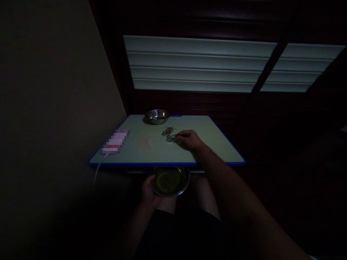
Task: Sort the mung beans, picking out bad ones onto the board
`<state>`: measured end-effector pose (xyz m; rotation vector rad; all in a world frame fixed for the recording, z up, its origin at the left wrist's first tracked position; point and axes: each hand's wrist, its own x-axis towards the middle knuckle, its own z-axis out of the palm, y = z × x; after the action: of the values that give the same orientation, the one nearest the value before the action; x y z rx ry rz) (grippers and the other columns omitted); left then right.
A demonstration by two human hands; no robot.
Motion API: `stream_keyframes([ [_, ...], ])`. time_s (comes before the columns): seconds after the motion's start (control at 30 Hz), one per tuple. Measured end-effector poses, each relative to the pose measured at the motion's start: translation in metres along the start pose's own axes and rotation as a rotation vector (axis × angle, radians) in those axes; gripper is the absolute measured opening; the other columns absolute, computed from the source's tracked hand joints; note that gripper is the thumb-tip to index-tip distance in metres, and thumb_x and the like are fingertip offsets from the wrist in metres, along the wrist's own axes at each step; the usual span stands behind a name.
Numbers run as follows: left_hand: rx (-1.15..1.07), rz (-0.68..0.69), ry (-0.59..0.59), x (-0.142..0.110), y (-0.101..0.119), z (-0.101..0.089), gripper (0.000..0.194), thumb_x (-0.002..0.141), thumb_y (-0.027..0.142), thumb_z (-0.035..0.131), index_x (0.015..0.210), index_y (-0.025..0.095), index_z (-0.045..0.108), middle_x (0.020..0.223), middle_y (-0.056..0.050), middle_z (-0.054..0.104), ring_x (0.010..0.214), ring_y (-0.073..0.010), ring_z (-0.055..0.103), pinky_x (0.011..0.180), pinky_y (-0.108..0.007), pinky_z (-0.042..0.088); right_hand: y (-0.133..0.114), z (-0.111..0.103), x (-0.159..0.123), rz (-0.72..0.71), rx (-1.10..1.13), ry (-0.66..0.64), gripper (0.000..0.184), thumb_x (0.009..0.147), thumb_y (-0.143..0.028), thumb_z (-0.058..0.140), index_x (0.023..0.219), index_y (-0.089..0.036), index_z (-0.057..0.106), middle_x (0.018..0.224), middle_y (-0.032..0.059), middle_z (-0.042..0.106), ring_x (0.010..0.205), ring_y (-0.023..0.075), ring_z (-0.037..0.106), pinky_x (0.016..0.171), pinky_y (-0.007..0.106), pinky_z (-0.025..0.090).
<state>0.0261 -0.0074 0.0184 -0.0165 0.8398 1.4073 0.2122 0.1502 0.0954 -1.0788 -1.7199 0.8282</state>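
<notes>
My left hand (148,191) grips the rim of a steel bowl (170,181) full of small green grains, held just under the near edge of a small pale green table (217,139). My right hand (189,139) rests on the tabletop with its fingers bent and pressed down beside a small heap of dark grains (168,131). Something small and pale lies at its fingertips; I cannot make out what it is. A faint pale scatter (145,143) lies left of the hand.
An empty-looking steel bowl (157,116) stands at the table's far edge. A blurred-out flat object (115,141) with a white cable (98,171) lies at the left end. A wall rises on the left, dark louvred panels behind. My knees are under the table.
</notes>
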Motion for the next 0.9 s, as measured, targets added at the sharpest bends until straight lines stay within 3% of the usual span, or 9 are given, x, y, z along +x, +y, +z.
stream_keyframes([
  [0.37, -0.002, 0.007, -0.009, -0.0007, -0.0002, -0.0001, 0.019, 0.075, 0.019, 0.054, 0.083, 0.013, 0.070, 0.079, -0.010, 0.075, 0.075, -0.0250, 0.070, 0.074, -0.040, 0.056, 0.0030, 0.0016, 0.0006, -0.013, -0.002, 0.052, 0.019, 0.070, -0.027, 0.065, 0.081, -0.015, 0.075, 0.081, 0.0066, 0.074, 0.075, 0.0168, 0.065, 0.076, 0.031, 0.050],
  [0.9, -0.025, 0.012, -0.001, 0.0007, -0.0008, -0.0008, 0.017, 0.075, 0.017, 0.054, 0.081, 0.013, 0.070, 0.078, -0.010, 0.075, 0.073, -0.0246, 0.070, 0.075, -0.040, 0.055, 0.0012, 0.0007, -0.0005, 0.008, 0.030, -0.022, 0.018, 0.068, -0.029, 0.070, 0.078, -0.016, 0.075, 0.075, 0.0068, 0.073, 0.070, 0.0161, 0.063, 0.074, 0.032, 0.050],
])
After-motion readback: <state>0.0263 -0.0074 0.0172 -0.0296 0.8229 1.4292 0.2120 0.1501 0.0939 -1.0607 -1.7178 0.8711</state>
